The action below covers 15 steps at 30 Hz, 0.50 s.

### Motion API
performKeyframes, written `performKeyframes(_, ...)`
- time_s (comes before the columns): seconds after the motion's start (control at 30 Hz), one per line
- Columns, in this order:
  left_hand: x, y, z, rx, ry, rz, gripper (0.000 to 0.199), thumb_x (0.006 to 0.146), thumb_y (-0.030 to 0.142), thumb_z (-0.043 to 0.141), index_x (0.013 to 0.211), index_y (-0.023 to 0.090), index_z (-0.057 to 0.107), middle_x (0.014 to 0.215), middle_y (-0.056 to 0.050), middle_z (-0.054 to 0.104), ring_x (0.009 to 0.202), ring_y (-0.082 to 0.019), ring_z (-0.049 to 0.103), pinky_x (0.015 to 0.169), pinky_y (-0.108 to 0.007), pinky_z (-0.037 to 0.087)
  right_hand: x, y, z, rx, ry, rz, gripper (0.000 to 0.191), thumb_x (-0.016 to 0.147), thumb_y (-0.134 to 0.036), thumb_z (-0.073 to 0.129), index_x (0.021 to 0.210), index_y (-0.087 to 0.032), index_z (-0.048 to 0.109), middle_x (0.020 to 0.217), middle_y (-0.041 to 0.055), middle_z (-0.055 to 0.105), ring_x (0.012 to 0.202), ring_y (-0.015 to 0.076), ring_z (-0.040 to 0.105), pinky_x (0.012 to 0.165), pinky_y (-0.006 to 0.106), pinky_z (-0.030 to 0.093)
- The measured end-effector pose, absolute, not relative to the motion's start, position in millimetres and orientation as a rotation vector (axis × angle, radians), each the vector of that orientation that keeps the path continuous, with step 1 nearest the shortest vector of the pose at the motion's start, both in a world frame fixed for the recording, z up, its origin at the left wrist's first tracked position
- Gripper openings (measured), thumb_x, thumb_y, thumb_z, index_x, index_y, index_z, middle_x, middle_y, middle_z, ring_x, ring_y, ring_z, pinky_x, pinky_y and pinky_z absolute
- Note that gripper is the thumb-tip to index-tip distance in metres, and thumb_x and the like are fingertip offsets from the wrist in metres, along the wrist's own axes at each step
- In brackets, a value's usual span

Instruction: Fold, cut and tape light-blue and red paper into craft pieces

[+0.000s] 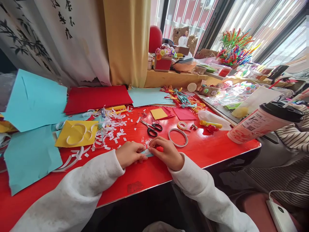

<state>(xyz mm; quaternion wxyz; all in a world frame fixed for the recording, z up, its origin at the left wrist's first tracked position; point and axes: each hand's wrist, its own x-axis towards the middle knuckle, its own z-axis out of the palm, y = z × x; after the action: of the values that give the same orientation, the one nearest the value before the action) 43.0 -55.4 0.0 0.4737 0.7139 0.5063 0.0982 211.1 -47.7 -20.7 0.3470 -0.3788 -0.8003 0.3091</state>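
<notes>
Both my hands meet over a small light-blue paper piece (150, 154) with a whitish strip on it, near the front of the red table (193, 158). My left hand (130, 153) pinches its left end between thumb and fingers. At the other end, my right hand (166, 151) has thumb and forefinger closed on the paper. Just beyond my fingers lie black-handled scissors (152, 129), blades toward the back left. A roll of white double-sided tape (178, 138) rests right of the scissors, with a smaller tape roll (182, 125) behind it.
White paper scraps (113, 129) spread to the left, beside a yellow paper (89, 133) and blue sheets (33, 158). Red sheets (96, 98) lie behind. A glue stick (210, 124) and a tilted drink cup (256, 124) stand right, near a person in a striped sleeve (289, 133).
</notes>
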Motion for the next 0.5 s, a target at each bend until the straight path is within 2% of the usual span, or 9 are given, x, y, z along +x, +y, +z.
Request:
performKeyframes(0.3, 46.0, -59.2, 3.2, 1.81, 1.284, 0.246, 0.018, 0.068, 0.033, 0.047, 0.065, 0.015, 0.051, 0.056, 0.001, 0.055, 0.047, -0.01, 0.049, 0.048, -0.021, 0.036, 209.1, -49.2, -23.5, -1.055, -2.132, 0.612, 0.005, 0.07, -0.017, 0.051, 0.066, -0.016, 0.05, 0.073, 0.0032, 0.052, 0.068, 0.0109, 0.05, 0.065, 0.024, 0.043)
performKeyframes(0.5, 48.2, -58.0, 3.5, 1.907, 1.305, 0.228, 0.017, 0.069, 0.032, 0.045, 0.066, 0.017, 0.051, 0.058, 0.002, 0.058, 0.052, -0.01, 0.05, 0.05, -0.02, 0.034, 209.1, -49.2, -26.5, -1.096, -2.169, 0.569, 0.006, 0.072, -0.022, 0.051, 0.069, -0.016, 0.051, 0.071, 0.0025, 0.051, 0.065, 0.0108, 0.049, 0.062, 0.024, 0.042)
